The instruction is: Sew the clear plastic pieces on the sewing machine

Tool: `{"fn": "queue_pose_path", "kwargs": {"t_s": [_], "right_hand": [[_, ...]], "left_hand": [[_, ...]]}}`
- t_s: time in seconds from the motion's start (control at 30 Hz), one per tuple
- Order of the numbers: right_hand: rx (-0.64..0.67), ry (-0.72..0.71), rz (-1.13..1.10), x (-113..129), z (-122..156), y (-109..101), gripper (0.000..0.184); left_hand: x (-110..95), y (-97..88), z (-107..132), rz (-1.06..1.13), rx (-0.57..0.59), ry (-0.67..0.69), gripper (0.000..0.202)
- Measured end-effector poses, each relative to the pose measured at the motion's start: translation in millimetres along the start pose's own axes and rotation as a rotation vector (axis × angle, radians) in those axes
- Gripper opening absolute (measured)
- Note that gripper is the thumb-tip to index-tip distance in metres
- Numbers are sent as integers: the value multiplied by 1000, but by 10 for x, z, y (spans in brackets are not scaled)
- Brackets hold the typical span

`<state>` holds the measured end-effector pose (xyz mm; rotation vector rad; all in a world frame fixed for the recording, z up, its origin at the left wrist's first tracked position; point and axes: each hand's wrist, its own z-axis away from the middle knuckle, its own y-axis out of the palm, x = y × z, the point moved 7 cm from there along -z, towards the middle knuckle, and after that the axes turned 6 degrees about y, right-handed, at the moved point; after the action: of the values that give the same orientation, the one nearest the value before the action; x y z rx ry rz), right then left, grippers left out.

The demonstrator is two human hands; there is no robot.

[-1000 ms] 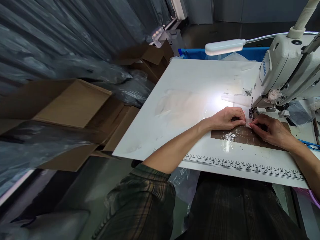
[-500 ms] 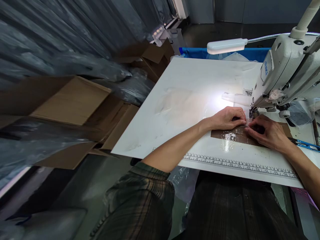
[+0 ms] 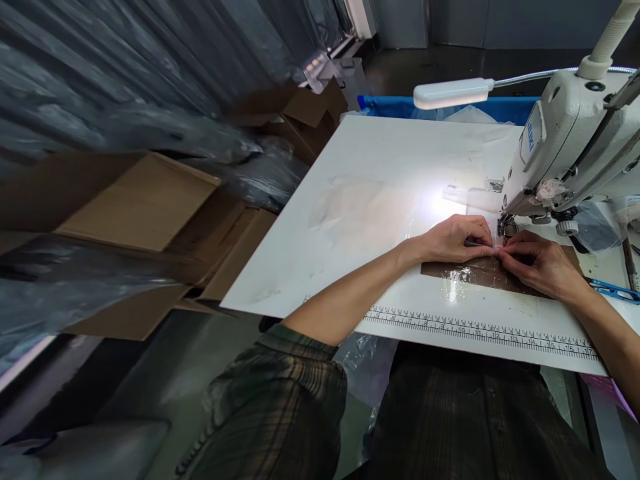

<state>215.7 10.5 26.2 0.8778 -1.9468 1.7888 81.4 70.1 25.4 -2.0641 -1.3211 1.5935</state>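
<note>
Pinching one small pale piece (image 3: 497, 248) together — left hand (image 3: 453, 240) and right hand (image 3: 537, 263) — beside the sewing machine (image 3: 565, 140).

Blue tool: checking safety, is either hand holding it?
No, the blue tool lies on the table; left hand and right hand pinch pale material.

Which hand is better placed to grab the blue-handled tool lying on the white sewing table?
Probably the right hand: the blue-handled tool lies just beside its wrist, while the left hand sits farther away.
</note>
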Motion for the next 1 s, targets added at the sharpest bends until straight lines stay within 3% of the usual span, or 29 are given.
{"fn": "queue_pose_path", "kwargs": {"t_s": [0.3,0.67,0.8,0.93,1.0], "right_hand": [[25,24,-34,-66,7,10,21],[-44,19,60,-13,23,22,33],[-47,28,43,-14,25,45,29],[-34,39,-24,-4,17,5,32],[-27,107,-58,-56,7,-47,32]], "left_hand": [[-23,-26,8,42,34,-9,17],[63,-17,12,109,25,-84,4],[10,-6,-1,99,27,-44,11],[-50,18,1,-25,-12,7,6],[-90,30,5,-99,-35,51,12]]}}
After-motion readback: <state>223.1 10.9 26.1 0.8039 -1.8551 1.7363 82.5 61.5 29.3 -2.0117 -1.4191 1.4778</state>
